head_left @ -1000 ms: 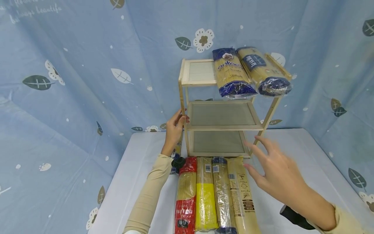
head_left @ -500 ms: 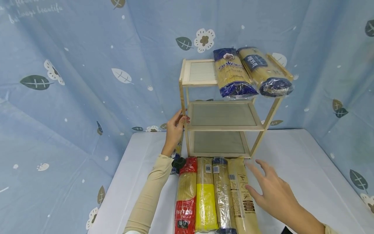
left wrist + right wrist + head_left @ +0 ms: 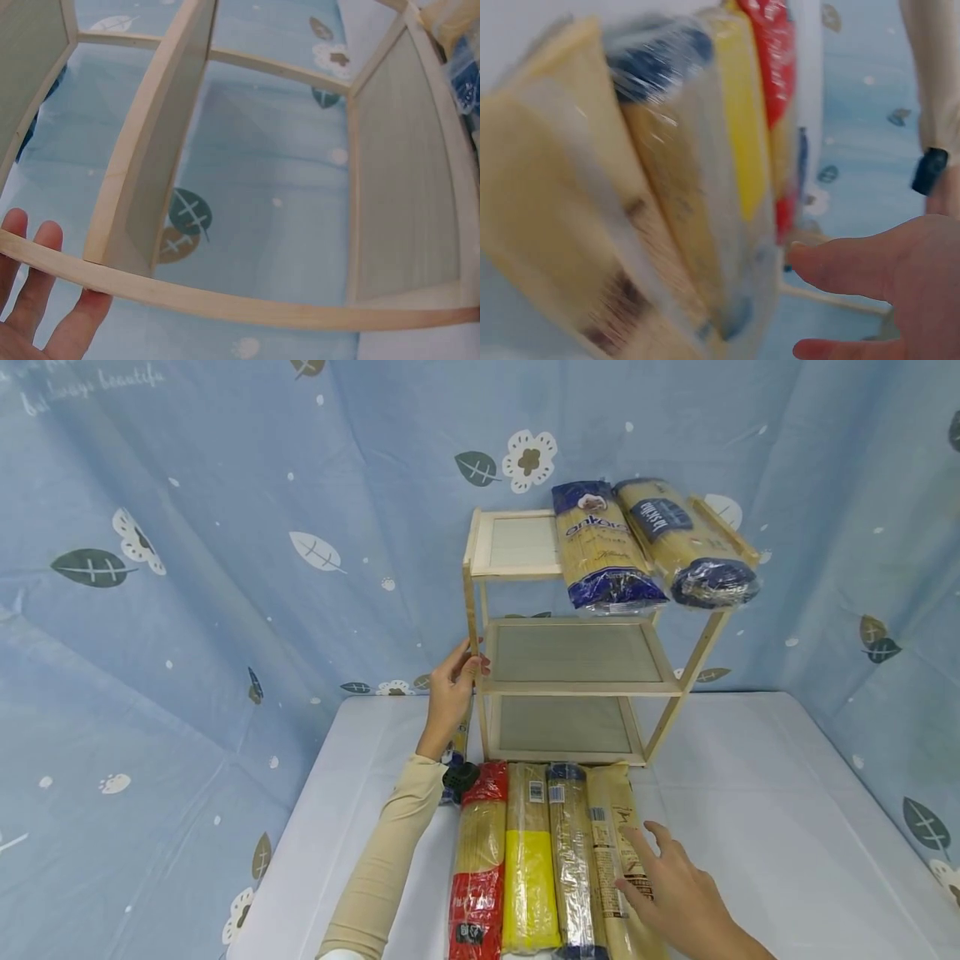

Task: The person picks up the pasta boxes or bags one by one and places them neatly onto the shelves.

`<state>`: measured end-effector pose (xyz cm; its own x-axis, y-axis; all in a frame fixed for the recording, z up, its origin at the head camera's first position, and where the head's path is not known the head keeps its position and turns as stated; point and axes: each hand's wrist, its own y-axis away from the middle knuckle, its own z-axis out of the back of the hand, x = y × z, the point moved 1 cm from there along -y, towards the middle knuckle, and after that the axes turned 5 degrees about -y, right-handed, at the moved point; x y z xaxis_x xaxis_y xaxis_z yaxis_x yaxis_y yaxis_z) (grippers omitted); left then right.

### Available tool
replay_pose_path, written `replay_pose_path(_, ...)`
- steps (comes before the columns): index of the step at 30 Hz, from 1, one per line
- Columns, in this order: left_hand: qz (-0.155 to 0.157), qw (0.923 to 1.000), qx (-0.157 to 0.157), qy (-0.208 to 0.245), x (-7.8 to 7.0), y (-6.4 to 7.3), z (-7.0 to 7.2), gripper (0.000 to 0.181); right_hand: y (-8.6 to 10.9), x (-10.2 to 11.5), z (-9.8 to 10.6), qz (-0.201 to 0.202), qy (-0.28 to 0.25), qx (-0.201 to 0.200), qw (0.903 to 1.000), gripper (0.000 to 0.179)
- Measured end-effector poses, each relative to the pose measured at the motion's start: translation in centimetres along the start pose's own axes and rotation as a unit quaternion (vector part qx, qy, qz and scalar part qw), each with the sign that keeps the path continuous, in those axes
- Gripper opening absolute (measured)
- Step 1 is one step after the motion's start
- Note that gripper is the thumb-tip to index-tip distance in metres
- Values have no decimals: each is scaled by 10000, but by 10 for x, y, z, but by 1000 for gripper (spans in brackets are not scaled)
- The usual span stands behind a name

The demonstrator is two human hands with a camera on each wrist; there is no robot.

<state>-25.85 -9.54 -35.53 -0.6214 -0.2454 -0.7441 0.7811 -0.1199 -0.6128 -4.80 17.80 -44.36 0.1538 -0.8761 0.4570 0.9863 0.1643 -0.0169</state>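
My left hand [image 3: 450, 689] grips the front left post [image 3: 471, 610] of a wooden three-tier shelf [image 3: 577, 689]. In the left wrist view its fingers [image 3: 79, 326] lie on both sides of that wooden bar. My right hand [image 3: 682, 893] is over the right edge of a tan pack of noodles [image 3: 618, 868], its thumb and fingers spread with nothing between them. Beside that pack lie a clear pack with blue ends [image 3: 573, 860], a yellow pack [image 3: 530, 885] and a red pack [image 3: 477, 860], all side by side in front of the shelf.
On the top tier rest two spaghetti bags, one marked ankara [image 3: 600, 543] and another with a blue label [image 3: 682, 543]. A further blue-ended pack [image 3: 459, 743] is partly hidden behind my left forearm. A white cloth covers the table [image 3: 750, 793]; blue patterned curtains [image 3: 225, 568] surround it.
My right hand has come down from beside the shelf's right post, toward me, to the tan noodle pack. The left hand has stayed on the post.
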Motion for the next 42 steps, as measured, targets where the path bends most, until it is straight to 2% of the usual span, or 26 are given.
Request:
replay_pose_path(3,70,10000,17,-27,0,0,-1,37,0,-6,-16,-284,-174,348,9988,61)
replay_pose_path(7,217,9997,84,1,0,1,-2,38,1,-12,-36,-758,-544,837,9921,62)
replay_pose_path(11,201,9998,63,12,0,1,-1,37,3,-19,-58,-997,-732,1041,9868,63)
replay_pose_path(15,167,9999,9,10,0,0,0,36,3,-23,-72,-1010,-625,1004,9878,68)
replay_pose_path(18,179,9998,2,-10,0,1,0,36,4,-24,-74,-983,-466,982,9892,76)
replay_pose_path(23,141,9999,-18,-44,1,1,1,37,4,-25,-79,-1044,-494,952,9887,84)
replay_pose_path(28,74,10000,1,-46,1,0,-1,37,4,-24,-85,-1004,-349,799,9911,82)
replay_pose_path(34,150,9999,-26,5,0,0,-2,37,5,-24,-86,-928,-52,645,9936,77)
replay_pose_path(38,72,10000,-62,18,0,0,-1,36,5,-24,-89,-743,-126,547,9957,76)
replay_pose_path(42,44,9999,-89,-107,0,0,-2,37,6,-23,-90,-657,-258,266,9971,68)
